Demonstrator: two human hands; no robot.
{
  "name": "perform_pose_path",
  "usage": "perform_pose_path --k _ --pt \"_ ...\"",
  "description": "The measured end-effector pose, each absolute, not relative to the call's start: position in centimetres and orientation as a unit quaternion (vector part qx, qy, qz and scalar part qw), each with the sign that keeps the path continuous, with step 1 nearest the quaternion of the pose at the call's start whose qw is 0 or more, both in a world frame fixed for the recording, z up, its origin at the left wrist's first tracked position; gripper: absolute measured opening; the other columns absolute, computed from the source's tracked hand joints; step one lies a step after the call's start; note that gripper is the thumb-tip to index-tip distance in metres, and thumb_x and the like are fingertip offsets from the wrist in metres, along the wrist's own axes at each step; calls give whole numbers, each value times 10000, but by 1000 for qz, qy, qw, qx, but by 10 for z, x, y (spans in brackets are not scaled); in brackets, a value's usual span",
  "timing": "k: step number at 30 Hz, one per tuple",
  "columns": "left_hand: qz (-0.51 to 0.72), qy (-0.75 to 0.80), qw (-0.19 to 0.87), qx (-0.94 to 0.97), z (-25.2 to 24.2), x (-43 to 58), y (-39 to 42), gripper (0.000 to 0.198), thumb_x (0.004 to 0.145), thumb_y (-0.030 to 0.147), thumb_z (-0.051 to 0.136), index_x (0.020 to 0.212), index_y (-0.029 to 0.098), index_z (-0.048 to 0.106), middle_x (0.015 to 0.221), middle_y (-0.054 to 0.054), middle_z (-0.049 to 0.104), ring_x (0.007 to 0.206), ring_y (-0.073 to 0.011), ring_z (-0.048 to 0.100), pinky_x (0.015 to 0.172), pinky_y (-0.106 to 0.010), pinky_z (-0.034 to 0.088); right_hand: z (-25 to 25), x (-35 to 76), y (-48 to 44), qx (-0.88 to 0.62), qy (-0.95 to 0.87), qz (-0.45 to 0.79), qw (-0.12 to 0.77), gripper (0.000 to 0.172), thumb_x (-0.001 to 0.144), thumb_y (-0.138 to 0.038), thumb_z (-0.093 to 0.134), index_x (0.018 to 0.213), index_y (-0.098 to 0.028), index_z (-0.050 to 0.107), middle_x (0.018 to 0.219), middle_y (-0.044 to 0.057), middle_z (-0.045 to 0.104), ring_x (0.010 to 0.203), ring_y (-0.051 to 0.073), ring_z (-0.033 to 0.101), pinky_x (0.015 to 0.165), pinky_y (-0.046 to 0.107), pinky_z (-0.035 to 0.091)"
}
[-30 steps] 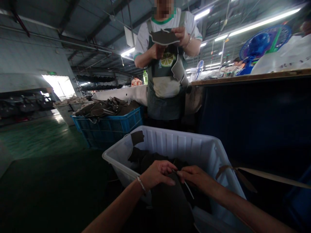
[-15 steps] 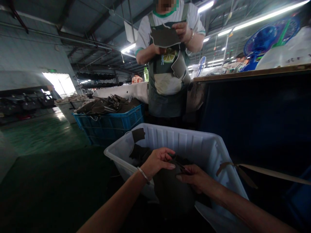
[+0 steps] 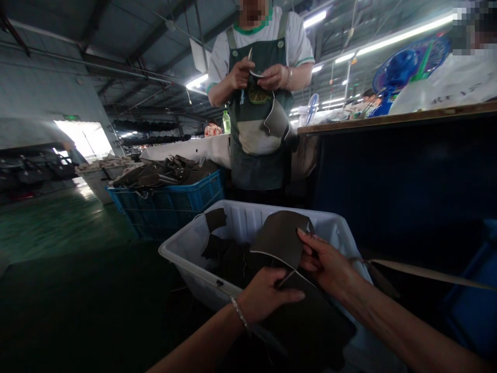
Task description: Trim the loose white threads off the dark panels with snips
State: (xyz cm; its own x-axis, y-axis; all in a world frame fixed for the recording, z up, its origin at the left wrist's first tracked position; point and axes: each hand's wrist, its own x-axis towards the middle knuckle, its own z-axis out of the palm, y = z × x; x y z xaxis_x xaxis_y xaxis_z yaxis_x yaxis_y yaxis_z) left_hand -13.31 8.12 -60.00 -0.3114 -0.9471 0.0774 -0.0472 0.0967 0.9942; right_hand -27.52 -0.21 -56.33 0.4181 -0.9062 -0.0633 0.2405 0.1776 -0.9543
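Note:
My right hand is closed on a dark, flat cut panel with a pale cut edge, its thumb and fingers at the right side. Just below, my left hand grips the near edge of a second dark panel, which hangs towards me over the tub's near side. Both hands are over a white plastic tub. More dark pieces lie inside the tub, and one small piece rests over its far left corner. Whether the two held panels are joined cannot be made out.
Behind the tub a co-worker in an apron handles a small piece with both hands. A blue crate heaped with dark pieces stands at left. A wooden-edged table with a blue fan is at right, and a pale strap stretches below it.
My right hand has risen, lifting one dark panel up over the tub. My left hand has moved lower and right. The co-worker's piece has been turned edge-on, and the view has shifted slightly.

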Motion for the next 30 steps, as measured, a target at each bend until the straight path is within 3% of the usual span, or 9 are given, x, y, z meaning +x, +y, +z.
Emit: perform_pose_path --k 5,9,12,14,17,20,24,30 --pt "-665 -453 460 376 -599 -135 80 541 505 192 765 1029 152 639 830 -24 642 711 -134 568 717 -276 425 -578 -284 -5 -513 425 -320 673 448 698 -549 651 603 -168 435 462 -66 330 364 35 230 370 201 146" --pt "-649 -423 468 424 -586 -117 83 402 560 227 733 934 99 654 780 -54 646 669 -137 576 681 -272 419 -586 -303 -21 -614 493 -241 567 561 812 -689 379 809 -161 568 526 -29 399 388 82 310 380 224 217" --pt "-636 -450 475 408 -584 -104 82 351 605 229 718 921 102 633 774 -39 626 663 -123 565 661 -253 411 -587 -310 -28 -713 471 -208 476 568 806 -680 404 678 -157 583 530 2 419 462 102 366 417 233 247" --pt "-643 -466 466 391 -587 -100 81 360 610 196 715 948 117 620 798 -27 617 679 -117 564 665 -244 411 -585 -309 -28 -741 436 -180 477 561 790 -680 448 654 -156 595 499 -10 394 441 92 335 405 228 222" --pt "-658 -482 444 371 -590 -100 81 379 628 160 691 999 131 616 843 -33 622 721 -121 574 694 -241 417 -583 -304 -19 -782 350 -116 503 607 851 -689 327 751 -164 613 441 -53 288 368 76 217 370 221 167" --pt "-654 -511 439 343 -590 -105 82 335 661 151 659 993 124 628 870 -51 635 752 -132 580 708 -245 417 -584 -298 -10 -815 293 -111 487 611 890 -654 297 729 -148 600 450 -50 289 398 71 239 401 210 171" --pt "-648 -514 444 344 -588 -108 82 325 658 165 671 978 118 639 888 -63 646 815 -161 585 765 -275 418 -584 -293 -3 -844 315 -121 418 630 902 -640 290 698 -139 612 523 -10 405 477 82 346 458 216 233" --pt "-637 -515 450 355 -591 -108 80 312 634 199 704 927 110 645 843 -42 633 758 -129 549 734 -251 397 -581 -287 4 -848 323 -157 391 537 932 -549 311 700 -149 585 605 17 486 529 100 389 482 228 263"
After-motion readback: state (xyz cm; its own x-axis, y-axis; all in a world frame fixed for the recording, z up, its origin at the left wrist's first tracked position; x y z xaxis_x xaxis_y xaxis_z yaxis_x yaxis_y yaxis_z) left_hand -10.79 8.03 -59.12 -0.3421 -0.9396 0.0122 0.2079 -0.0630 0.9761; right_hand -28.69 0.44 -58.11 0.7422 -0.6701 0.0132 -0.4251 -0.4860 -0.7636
